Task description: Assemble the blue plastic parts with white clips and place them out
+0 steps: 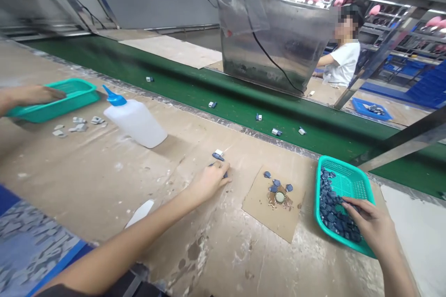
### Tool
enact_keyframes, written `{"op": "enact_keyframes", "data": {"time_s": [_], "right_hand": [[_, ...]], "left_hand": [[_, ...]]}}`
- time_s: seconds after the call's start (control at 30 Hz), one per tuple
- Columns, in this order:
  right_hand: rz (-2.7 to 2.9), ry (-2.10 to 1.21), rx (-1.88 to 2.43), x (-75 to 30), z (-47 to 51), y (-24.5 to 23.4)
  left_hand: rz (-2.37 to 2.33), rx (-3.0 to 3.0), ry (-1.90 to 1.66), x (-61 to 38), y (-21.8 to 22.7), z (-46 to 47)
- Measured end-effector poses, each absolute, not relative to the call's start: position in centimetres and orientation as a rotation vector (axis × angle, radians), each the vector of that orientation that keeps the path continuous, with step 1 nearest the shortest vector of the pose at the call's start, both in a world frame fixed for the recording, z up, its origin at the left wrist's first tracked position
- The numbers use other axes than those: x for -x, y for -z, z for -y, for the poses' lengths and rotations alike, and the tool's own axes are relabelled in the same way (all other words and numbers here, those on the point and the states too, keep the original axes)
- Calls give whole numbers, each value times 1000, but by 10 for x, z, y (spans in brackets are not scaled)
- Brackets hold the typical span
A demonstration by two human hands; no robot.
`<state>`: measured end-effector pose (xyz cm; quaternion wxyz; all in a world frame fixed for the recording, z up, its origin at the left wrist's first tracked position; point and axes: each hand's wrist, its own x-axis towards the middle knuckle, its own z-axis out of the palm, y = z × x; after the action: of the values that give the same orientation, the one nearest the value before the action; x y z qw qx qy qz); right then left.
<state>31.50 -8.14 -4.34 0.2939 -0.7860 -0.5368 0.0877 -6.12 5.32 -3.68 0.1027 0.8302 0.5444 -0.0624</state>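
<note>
My left hand (209, 183) rests on the brown table covering, its fingers closed around a small dark blue piece (225, 175) that shows only in part. Just beyond it lies a joined dark blue and white piece (218, 154). On the right, my right hand (374, 225) reaches into a green basket (318, 195) of small dark blue pieces (331, 209). Its thumb and fingertips pinch together at the pile, on what seems one of those pieces. Between my hands, a cardboard square (258, 199) carries several dark blue pieces (276, 182) and a small round cap (279, 197) amid wet brown stains.
A white squeeze bottle (137, 123) with a blue nozzle stands left. Another person's hand (38, 94) is in a second green basket (78, 84), near several pale pieces (80, 125). Beyond runs a green conveyor belt (181, 95) carrying joined pieces. A co-worker (344, 60) is across it.
</note>
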Motion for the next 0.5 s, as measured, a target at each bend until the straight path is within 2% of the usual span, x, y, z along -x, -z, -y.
{"op": "enact_keyframes", "data": {"time_s": [0.13,0.23,0.37,0.5], "right_hand": [[1215,-342,2010,-305,81,46],[1028,-359,1940,-297,82,41],[907,-459,1839,-279,80,28],[961,-743,1560,-249,66,21]], "left_hand": [[-1618,-2487,116,56,41,-64],[-1492,-2395,-129,59,38,-71],[-1101,-1685,-634,62,31,-65],[-802,-1015,-730,50,26,-47]]}}
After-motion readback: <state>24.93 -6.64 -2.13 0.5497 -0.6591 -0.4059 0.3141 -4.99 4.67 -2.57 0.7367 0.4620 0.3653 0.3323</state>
